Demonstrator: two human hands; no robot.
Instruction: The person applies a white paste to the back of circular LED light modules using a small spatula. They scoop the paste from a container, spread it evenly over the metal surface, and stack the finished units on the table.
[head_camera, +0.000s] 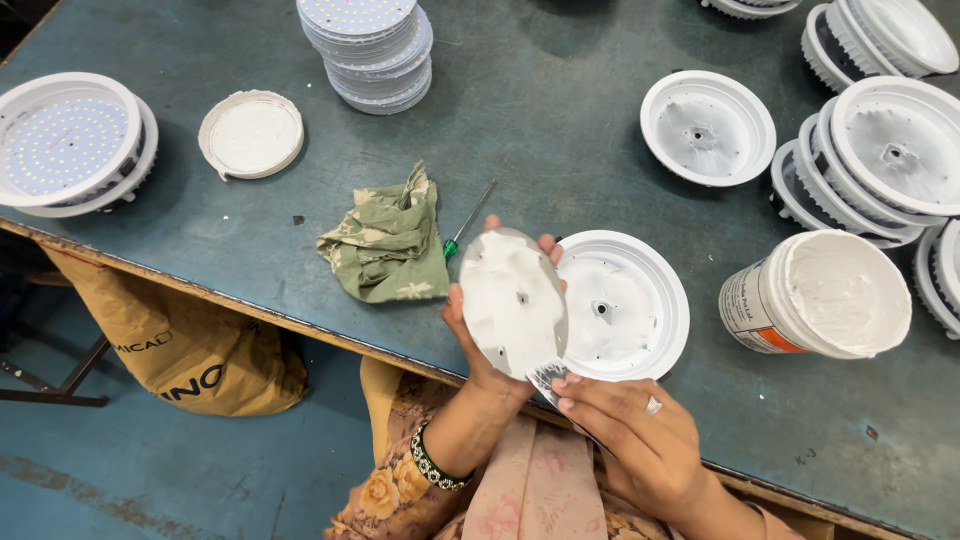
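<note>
My left hand (470, 340) holds a round metal disc (513, 300) upright by its edges; the disc's face is coated with white paste. My right hand (635, 425), with a ring on one finger, pinches a thin flat blade (548, 378) against the disc's lower edge. Just behind the disc a white round lamp housing (640, 345) lies open side up on the dark table, smeared with paste inside.
A tub of white paste (825, 295) stands at right, its lid (251, 134) at left. A green cloth (388, 245) and a screwdriver (465, 225) lie mid-table. Stacked LED discs (368, 50), a housing with an LED board (70, 140) and several empty housings (880, 150) surround them.
</note>
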